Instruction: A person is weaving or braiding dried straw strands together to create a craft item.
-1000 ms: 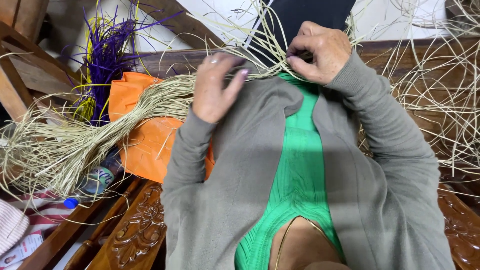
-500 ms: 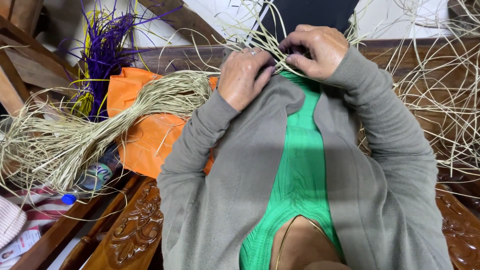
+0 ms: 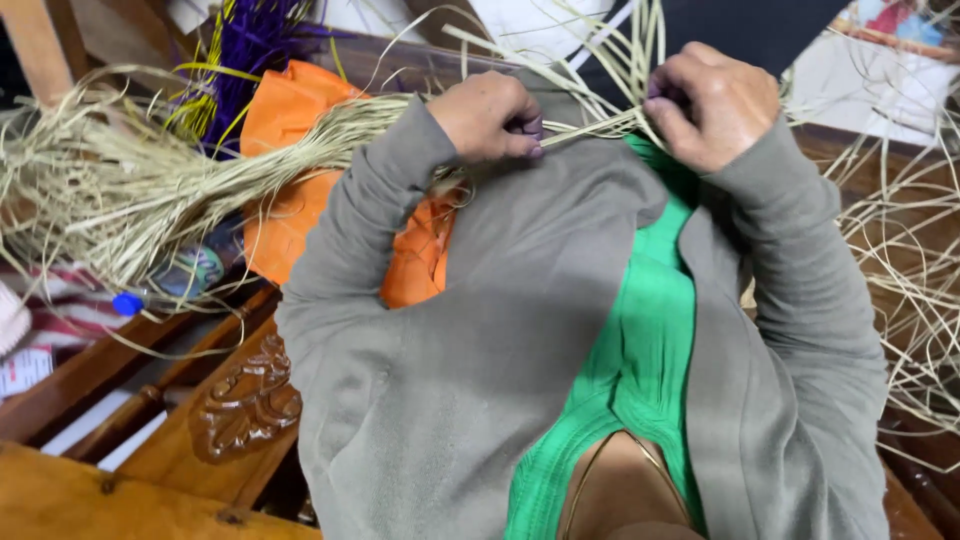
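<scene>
both arms are bent and raised in front of the chest, sleeves of grey knit covering them to the wrists. the left hand point(image 3: 490, 115) is curled into a loose fist, knuckles up, thumb and fingertips pinched together and pointing toward the right hand point(image 3: 715, 105). the right hand sits near it, level with it, fingers folded inward and thumb pressed against them in a closed pinch. the two wrists angle in toward each other.
</scene>
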